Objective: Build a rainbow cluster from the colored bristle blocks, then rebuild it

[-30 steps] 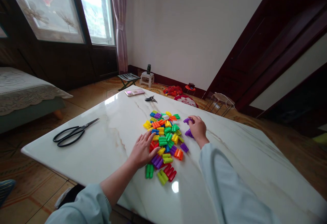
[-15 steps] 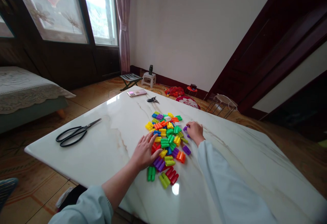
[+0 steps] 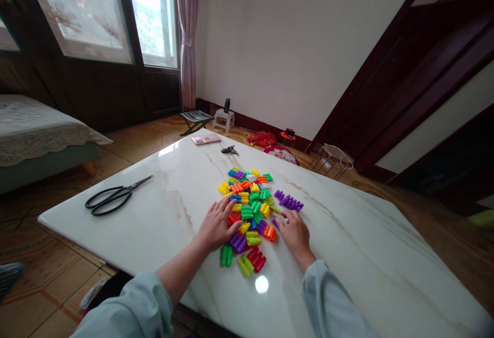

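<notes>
Many small plastic pieces in green, yellow, orange, red, blue and purple form a pile point(image 3: 247, 212) on the white marbled table point(image 3: 154, 245). My left hand point(image 3: 219, 225) rests at the pile's left edge, fingers spread, with nothing held in it. On the pile's right side, my right hand point(image 3: 294, 232) has its thumb and fingertips around a purple piece point(image 3: 275, 223), partly hidden by the fingers. Beyond that hand, several purple pieces point(image 3: 291, 202) lie in a row apart from the pile.
Black-handled scissors point(image 3: 119, 195) lie on the table's left part. A pink phone point(image 3: 206, 139) and keys point(image 3: 230, 150) are near the far corner. Past the table stand a folding stool point(image 3: 197, 118), a white stool point(image 3: 223, 120) and a wire rack point(image 3: 331, 162).
My right hand has moved back toward me, from the purple pieces at the far right to the single purple piece beside the pile. The purple row is now uncovered. My left hand stays at the pile.
</notes>
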A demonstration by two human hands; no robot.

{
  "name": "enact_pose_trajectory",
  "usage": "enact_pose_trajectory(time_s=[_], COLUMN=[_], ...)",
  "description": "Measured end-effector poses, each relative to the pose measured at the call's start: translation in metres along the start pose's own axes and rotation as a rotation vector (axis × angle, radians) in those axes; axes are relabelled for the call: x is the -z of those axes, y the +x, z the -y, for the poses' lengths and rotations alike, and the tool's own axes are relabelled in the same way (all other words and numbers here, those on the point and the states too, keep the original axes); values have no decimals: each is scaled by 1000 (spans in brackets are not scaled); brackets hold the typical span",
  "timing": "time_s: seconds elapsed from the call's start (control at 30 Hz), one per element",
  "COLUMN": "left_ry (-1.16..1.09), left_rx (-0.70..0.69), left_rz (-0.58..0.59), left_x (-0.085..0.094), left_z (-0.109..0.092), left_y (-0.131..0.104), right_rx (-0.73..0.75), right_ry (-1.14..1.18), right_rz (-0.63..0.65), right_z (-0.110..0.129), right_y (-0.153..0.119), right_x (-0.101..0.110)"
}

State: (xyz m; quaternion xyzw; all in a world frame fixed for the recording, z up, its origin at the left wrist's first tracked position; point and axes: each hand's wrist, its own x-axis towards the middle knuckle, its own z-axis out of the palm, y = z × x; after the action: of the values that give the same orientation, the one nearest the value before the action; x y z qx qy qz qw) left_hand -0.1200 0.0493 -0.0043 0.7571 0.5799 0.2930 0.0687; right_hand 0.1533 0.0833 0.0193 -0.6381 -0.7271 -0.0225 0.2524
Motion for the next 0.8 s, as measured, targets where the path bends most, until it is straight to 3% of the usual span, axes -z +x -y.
enact_pose_trajectory(time_s=[0.13, 0.37, 0.5, 0.8], left_ry=[22, 28, 25, 39], left_rx=[-6, -14, -4, -2], left_rz=[8, -2, -7, -1], left_x=[0, 0, -1, -3], left_z=[1, 2, 1, 3], left_y=[0, 0, 0, 0], right_rx=[-109, -226, -219, -239], right_ry=[60, 415, 572, 112], right_rz=[-14, -75, -83, -150], right_z=[-4, -14, -30, -101], right_y=[-28, -33, -34, 9], right_x=[-12, -9, 1, 19])
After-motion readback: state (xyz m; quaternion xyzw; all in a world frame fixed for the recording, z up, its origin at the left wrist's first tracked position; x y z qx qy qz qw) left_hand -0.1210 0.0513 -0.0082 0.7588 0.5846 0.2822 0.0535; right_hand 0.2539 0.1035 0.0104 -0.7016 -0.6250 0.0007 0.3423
